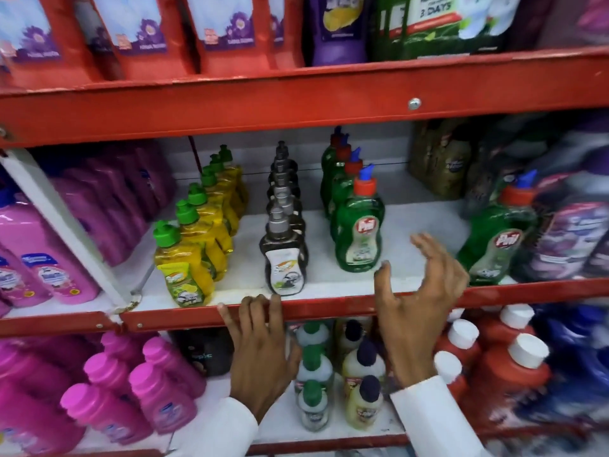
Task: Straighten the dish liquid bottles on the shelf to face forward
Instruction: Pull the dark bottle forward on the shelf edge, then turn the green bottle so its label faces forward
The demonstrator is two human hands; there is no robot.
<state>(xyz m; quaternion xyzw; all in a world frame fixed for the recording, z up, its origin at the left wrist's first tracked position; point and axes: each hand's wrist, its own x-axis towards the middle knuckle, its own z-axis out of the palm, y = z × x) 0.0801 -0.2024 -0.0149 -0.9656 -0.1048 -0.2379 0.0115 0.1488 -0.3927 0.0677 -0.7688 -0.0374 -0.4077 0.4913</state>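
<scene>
Three rows of dish liquid bottles stand on the white middle shelf (412,225): a yellow row (184,268) with green caps, a dark row (285,258) with grey caps, and a green row (359,235) with red caps. A lone green bottle (494,245) stands tilted at the right. My left hand (260,351) rests its fingertips on the red shelf edge (329,308) below the dark row. My right hand (418,298) hovers open between the green row and the lone green bottle, touching neither.
Pink bottles (43,275) fill the shelf's left part, purple pouches (566,235) the right. Red and purple packs (230,31) line the shelf above. Below stand pink bottles (158,387), small bottles (313,374) and red bottles (507,374). A white diagonal brace (66,225) crosses the left.
</scene>
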